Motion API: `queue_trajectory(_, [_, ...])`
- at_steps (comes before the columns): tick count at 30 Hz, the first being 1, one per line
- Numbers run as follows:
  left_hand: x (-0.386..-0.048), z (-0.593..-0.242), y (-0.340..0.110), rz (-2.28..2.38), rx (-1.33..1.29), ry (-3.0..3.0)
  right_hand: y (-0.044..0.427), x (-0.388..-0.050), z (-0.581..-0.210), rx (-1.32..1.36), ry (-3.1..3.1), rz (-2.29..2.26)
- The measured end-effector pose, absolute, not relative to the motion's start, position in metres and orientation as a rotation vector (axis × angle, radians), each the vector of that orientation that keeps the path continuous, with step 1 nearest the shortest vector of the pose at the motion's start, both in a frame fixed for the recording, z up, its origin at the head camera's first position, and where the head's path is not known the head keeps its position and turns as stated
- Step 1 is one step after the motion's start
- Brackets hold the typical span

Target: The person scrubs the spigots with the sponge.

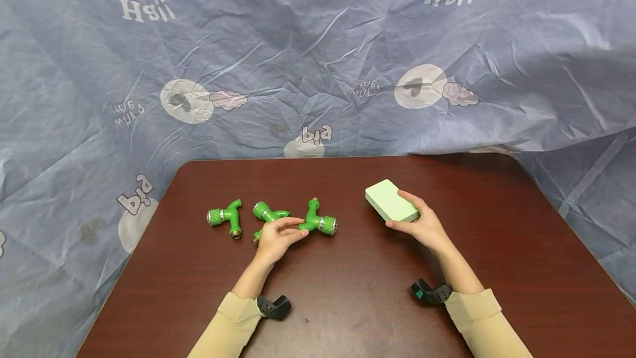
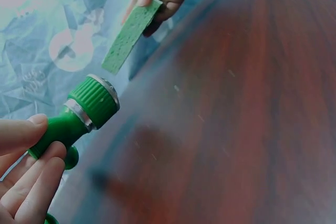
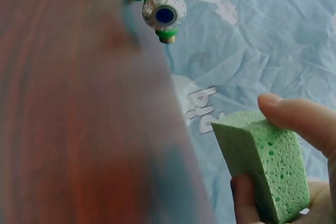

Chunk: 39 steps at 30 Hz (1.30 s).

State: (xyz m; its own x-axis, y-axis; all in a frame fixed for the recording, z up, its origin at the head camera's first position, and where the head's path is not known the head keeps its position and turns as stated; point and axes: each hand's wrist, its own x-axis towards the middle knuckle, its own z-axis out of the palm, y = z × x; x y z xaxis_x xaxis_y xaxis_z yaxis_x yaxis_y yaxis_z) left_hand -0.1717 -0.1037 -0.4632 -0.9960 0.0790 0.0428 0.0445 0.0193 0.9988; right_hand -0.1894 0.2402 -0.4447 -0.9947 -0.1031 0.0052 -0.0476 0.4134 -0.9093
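My left hand [image 1: 276, 238] pinches the spout end of a green plastic tap [image 1: 312, 220] between thumb and fingers; its ribbed knob with a silver band points right. In the left wrist view the same tap [image 2: 67, 124] appears lifted off the table. Farther right, my right hand [image 1: 426, 226] grips a light green sponge [image 1: 390, 200] by its edges, thumb on one side and fingers on the other. The right wrist view shows pores on the sponge [image 3: 278, 166]. A gap separates sponge and tap. A second green tap [image 1: 265, 212] lies partly hidden behind my left hand.
Another green tap [image 1: 229, 217] lies at the left of the brown table [image 1: 367, 303]. A wrinkled blue printed cloth [image 1: 298, 70] hangs behind the table's far edge. Each wrist wears a black strap, such as the left strap [image 1: 274, 307].
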Motion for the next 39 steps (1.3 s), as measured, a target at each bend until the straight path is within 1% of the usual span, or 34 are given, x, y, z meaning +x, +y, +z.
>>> queue_trajectory(3, [-0.178, -0.463, -0.101, 2.218, 0.142, 2.187, 0.236, -0.191, -0.435, -0.184, 2.521, -1.745])
queue_trajectory(7, [-0.181, -0.454, -0.096, 2.272, 0.194, 2.174, 0.229, -0.191, -0.421, -0.248, 2.426, -1.847])
queue_trajectory(14, [-0.177, -0.443, -0.088, 2.379, 0.264, 2.09, 0.215, -0.179, -0.401, -0.421, 2.291, -2.009])
queue_trajectory(21, [-0.168, -0.441, -0.082, 2.402, 0.311, 2.05, 0.2, -0.167, -0.399, -0.683, 2.158, -2.104])
queue_trajectory(26, [-0.164, -0.439, -0.075, 2.411, 0.328, 2.017, 0.186, -0.163, -0.401, -0.852, 2.166, -2.066])
queue_trajectory(32, [-0.162, -0.437, -0.069, 2.433, 0.385, 1.985, 0.178, -0.16, -0.404, -0.879, 2.306, -1.949])
queue_trajectory(39, [-0.159, -0.435, -0.065, 2.413, 0.36, 1.991, 0.169, -0.153, -0.398, -0.846, 2.46, -1.86])
